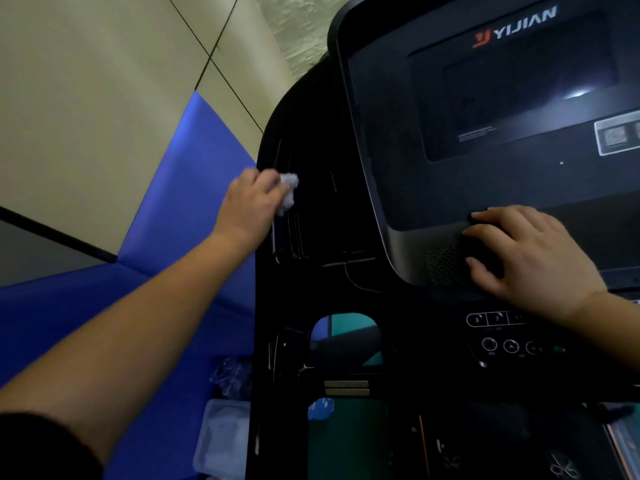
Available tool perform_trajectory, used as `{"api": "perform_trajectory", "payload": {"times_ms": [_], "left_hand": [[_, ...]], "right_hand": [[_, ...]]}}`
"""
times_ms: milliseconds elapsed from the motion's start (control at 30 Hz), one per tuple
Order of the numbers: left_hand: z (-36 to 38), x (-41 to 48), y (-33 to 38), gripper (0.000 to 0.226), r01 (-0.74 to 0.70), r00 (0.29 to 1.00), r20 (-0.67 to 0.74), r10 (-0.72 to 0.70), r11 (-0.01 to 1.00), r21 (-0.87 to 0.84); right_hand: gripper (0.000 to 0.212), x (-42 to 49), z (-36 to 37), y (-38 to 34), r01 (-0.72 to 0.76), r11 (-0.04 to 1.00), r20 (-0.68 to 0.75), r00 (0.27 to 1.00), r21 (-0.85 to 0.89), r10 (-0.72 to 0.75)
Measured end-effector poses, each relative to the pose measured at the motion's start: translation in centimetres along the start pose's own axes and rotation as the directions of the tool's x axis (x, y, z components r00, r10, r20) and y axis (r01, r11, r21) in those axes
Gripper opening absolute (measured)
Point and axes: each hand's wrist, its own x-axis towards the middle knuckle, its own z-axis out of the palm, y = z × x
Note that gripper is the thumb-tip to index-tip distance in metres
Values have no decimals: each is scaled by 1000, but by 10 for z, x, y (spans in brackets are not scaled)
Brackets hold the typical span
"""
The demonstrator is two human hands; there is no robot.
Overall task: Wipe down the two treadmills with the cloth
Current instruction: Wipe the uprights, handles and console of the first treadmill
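Note:
A black treadmill console [398,174] fills the right half of the head view, with a dark screen [512,84] under a logo and round buttons [509,346] lower down. My left hand [251,202] is shut on a crumpled white cloth [288,192] and presses it against the console's left side panel, near its outer edge. My right hand [530,254] lies flat with fingers spread on the lower edge of the screen housing, over a speaker grille. Only one treadmill is in view.
Blue wall padding [180,209] and beige wall tiles [104,98] run close along the console's left side. A translucent plastic box [221,438] and a bag [232,375] lie on the floor below, beside the treadmill frame. Green flooring [346,441] shows through the frame.

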Motion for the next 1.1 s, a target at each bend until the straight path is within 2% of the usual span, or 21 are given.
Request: {"api": "perform_trajectory", "payload": {"times_ms": [100, 200, 267, 333, 467, 567, 600, 667, 733, 800, 900, 1000, 1100], "left_hand": [[-6, 42, -10, 18, -119, 986, 132, 97, 979, 165], [-22, 61, -9, 27, -200, 950, 282, 135, 955, 217], [-28, 58, -12, 25, -230, 906, 397, 149, 959, 166], [-30, 45, -13, 33, -233, 866, 469, 171, 969, 78], [-24, 5, 3, 31, -223, 825, 506, 253, 967, -121], [-27, -16, 21, 31, -190, 762, 602, 239, 971, -145], [-28, -19, 25, 33, -156, 730, 650, 212, 977, -144], [-29, -17, 31, 36, 6, 656, 743, 131, 984, -178], [-28, -11, 36, 38, 200, 584, 809, 57, 957, -212], [-25, -10, 44, 39, 332, 551, 834, 27, 910, -249], [-26, -16, 59, 39, 482, 588, 809, -15, 809, -335], [-25, -10, 85, 37, 541, 657, 753, -3, 698, -469], [-26, -1, 109, 35, 585, 657, 752, -63, 672, -454]], "right_hand": [[44, -1, 1, 0, 0, 1000, -14, 1000, -1, 0], [43, -1, 0, -1, 2, 1000, -14, 1000, 5, -2], [43, -1, 0, 0, 5, 1000, -6, 1000, 11, -5], [44, -1, 0, 1, 0, 1000, -3, 1000, 15, 0], [45, -2, -1, 0, -1, 1000, 1, 1000, 18, 1], [44, -1, -2, 1, 0, 1000, 5, 1000, 19, 0], [43, -1, -2, 1, -1, 1000, 3, 1000, 18, 1], [43, -2, -1, 1, 1, 1000, -1, 1000, 17, -1], [42, -2, -1, 1, 7, 1000, -4, 1000, 17, -7], [42, -1, -2, 1, 8, 1000, -10, 1000, 16, -7], [44, -1, -2, 0, 6, 1000, -13, 1000, 22, -6], [43, -2, -1, 0, 6, 1000, -6, 1000, 18, -6], [42, -1, -1, 0, 0, 1000, 2, 1000, 21, 0]]}}
